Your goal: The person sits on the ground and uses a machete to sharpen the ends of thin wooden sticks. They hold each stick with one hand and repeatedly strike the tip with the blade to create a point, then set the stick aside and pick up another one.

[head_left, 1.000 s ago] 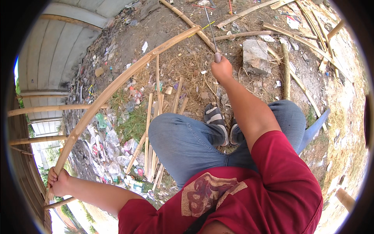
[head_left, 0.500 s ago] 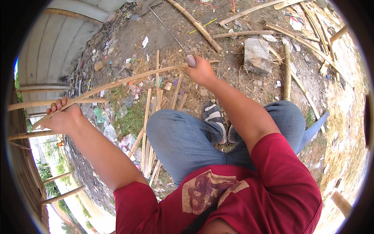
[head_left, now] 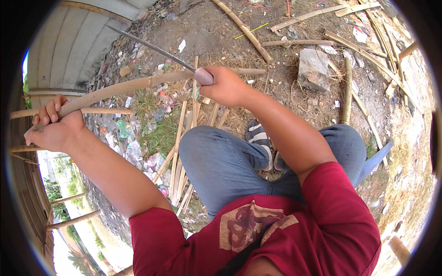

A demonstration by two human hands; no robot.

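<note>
My left hand (head_left: 60,126) is closed around the near-left end of a long bamboo strip (head_left: 117,91), its fingers curled over the top. From there the strip slants up to the right, its broad pale face showing, and its far end passes behind my right hand (head_left: 225,87). That hand is wrapped round the pale handle of a long-bladed knife (head_left: 154,48). The narrow grey blade points to the upper left, above the strip. Whether the blade touches the strip near the handle, I cannot tell.
Several split bamboo strips (head_left: 178,154) lean beside my left knee. A rough stone block (head_left: 313,71) stands right of my feet, next to a bamboo pole (head_left: 346,92). Plastic litter (head_left: 122,129) covers the ground at left, near a grey panel wall (head_left: 69,46).
The knife's blade has swung to the left and looks larger. My right hand has moved a little left and closer. The bamboo strip has turned to show its broad face; my left hand shifted left.
</note>
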